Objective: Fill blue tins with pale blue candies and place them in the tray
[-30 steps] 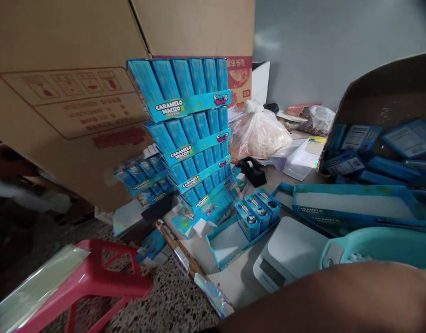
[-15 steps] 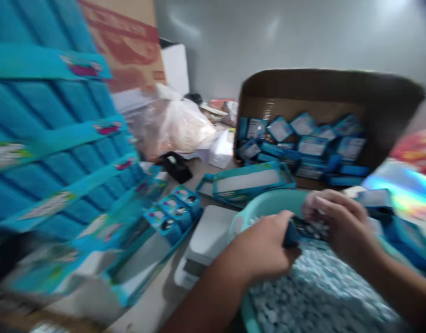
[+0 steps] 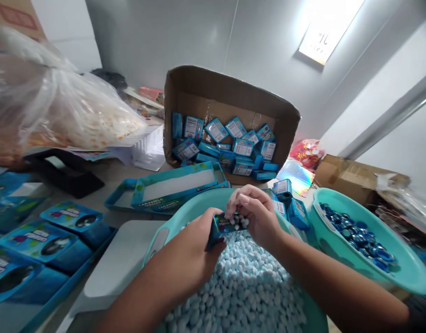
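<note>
Item: small blue carton (image 3: 220,227), printed card, held above the big teal basin (image 3: 195,209) at the middle of the view, one end open and turned toward the right. Left hand (image 3: 194,252) – closed round the carton's lower part, thumb on the near face, fingers wrapped behind. Right hand (image 3: 256,216) – fingers bunched, tips drawn together on a few pale blue pellets (image 3: 247,286) at the carton's open end; the same pellets fill the basin beneath in a heap. Handling, by judgement: the carton looks light and thin-walled, so it would dent under a hard squeeze; best taken by its long side faces, low down and away from the open end, and kept tilted mouth-up. The pellets look small, hard and smooth, likely to roll and scatter if dropped from a height. Adjacent stock: second teal basin (image 3: 324,198) to the right, holding dark blue caps (image 3: 355,233); open cardboard box (image 3: 233,92) behind, tipped on its side, with loose flat-lying cartons (image 3: 230,143) of the same print; empty teal display trays (image 3: 174,187) stacked just before it; white scale (image 3: 122,259) beside the big basin on the left; further left, a display tray with standing cartons (image 3: 35,240) whose tops show round dark openings; clear plastic bag (image 3: 60,106) with pale contents and a black tape dispenser (image 3: 65,171) at far left.
</note>
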`<control>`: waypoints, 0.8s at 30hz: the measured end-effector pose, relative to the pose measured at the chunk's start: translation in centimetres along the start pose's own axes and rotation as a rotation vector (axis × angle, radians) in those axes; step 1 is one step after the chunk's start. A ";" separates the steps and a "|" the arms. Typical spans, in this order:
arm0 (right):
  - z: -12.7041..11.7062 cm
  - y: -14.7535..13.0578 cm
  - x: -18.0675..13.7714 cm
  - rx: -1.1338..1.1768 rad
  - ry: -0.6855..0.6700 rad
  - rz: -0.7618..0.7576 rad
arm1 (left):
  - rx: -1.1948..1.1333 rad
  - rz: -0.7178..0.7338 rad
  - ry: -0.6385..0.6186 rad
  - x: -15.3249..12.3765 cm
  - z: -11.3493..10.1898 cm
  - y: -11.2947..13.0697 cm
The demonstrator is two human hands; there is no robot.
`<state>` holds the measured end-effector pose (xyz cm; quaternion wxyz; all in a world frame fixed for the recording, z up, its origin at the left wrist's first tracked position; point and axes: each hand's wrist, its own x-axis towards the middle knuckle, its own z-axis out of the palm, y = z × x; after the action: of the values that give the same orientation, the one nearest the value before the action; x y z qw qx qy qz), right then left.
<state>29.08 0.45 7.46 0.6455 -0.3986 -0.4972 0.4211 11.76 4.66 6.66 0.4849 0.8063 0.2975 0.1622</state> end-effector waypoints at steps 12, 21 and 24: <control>-0.1 -0.3 -0.3 0.006 -0.078 -0.078 | -0.038 0.060 -0.041 0.0 -0.4 0.2; -0.9 -0.3 -0.7 -0.225 -0.089 -0.162 | -0.093 0.015 0.020 -0.4 -0.6 0.8; -1.4 -0.6 -1.2 -0.302 -0.087 -0.160 | -0.119 0.035 0.021 -0.6 -0.7 0.9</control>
<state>30.40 -1.00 7.43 0.5876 -0.4315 -0.6125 0.3057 11.20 4.42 7.83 0.5259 0.7795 0.2781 0.1964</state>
